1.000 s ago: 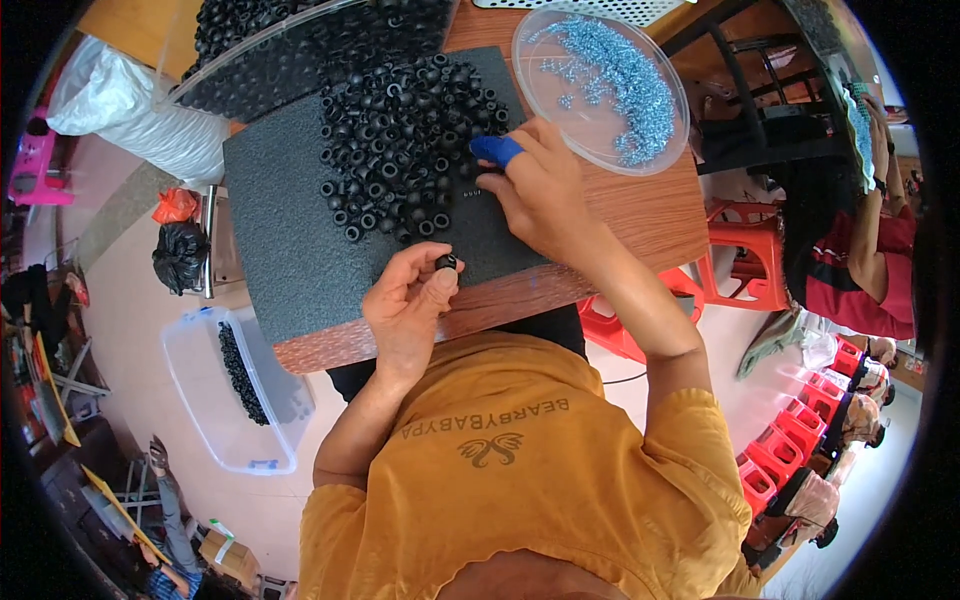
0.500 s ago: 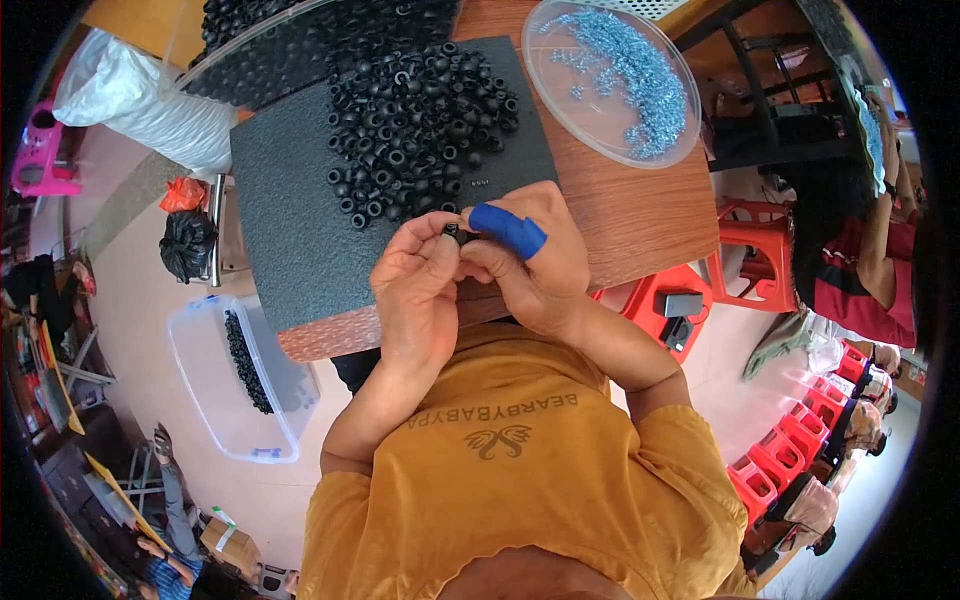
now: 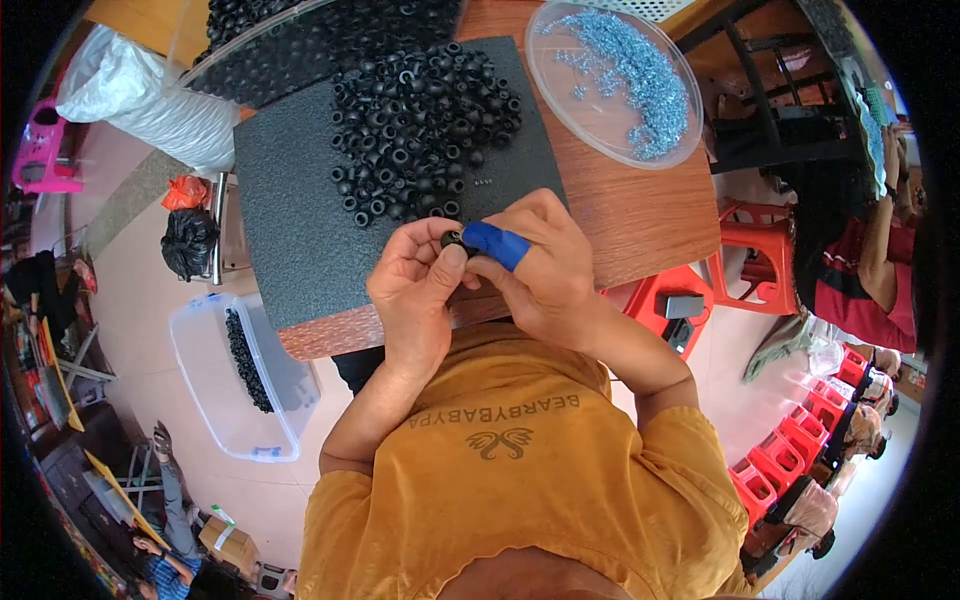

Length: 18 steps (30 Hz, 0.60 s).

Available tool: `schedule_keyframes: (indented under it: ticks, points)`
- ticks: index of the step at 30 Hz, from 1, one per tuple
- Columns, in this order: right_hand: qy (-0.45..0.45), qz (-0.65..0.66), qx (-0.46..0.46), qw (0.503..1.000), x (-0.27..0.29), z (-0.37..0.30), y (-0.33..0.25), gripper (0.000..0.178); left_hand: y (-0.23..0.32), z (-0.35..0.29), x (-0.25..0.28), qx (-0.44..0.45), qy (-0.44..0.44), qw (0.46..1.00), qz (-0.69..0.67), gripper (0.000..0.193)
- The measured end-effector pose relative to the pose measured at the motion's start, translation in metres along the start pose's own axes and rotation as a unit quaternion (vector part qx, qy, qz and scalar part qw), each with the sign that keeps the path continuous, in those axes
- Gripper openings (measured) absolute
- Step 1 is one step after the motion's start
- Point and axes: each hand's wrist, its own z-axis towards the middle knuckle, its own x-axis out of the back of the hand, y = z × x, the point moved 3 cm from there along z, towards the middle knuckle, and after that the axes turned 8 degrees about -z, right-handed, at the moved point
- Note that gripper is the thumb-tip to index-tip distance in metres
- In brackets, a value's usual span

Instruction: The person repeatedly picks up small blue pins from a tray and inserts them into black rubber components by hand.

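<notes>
Close to the near edge of the table, my left hand [image 3: 412,278] pinches a small black hollow round part [image 3: 454,239] between thumb and fingertips. Its rounded opening faces up. My right hand [image 3: 548,262] is closed at the part's right side, its index finger wrapped in a blue covering [image 3: 497,245] that touches the part. The right thumb is tucked underneath, and whatever else those fingertips grip is hidden. Just beyond both hands lies a heap of similar black parts [image 3: 420,130] on a dark textured mat [image 3: 285,200]. A short row of tiny pale pieces [image 3: 483,182] rests beside the heap.
A round clear tray [image 3: 545,75] of small shiny blue pieces is at the table's far right. Behind the heap stands a clear bin [image 3: 330,60] of black parts. On the floor at left sits another clear bin [image 3: 235,425]. A red stool [image 3: 650,300] is right of the table.
My right hand has shifted slightly, with its blue-covered finger lower and angled onto the part. The black part's opening shows more plainly now. My left hand has barely moved.
</notes>
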Motion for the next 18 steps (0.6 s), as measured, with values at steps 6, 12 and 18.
schedule_keyframes:
  ticks: [6,12,18]
  points:
    - [-0.034,0.002,0.001,0.999,0.009,-0.004,-0.004,0.027,-0.001,-0.004,0.001,-0.005,-0.022,0.999,0.033,0.023]
    - [-0.052,0.035,-0.016,0.998,0.016,-0.003,-0.002,0.025,-0.005,-0.005,0.004,0.017,-0.055,0.998,0.007,0.025]
    - [-0.009,0.074,-0.162,0.984,0.020,-0.008,0.005,0.013,-0.007,-0.003,0.000,0.009,-0.089,0.996,0.010,0.027]
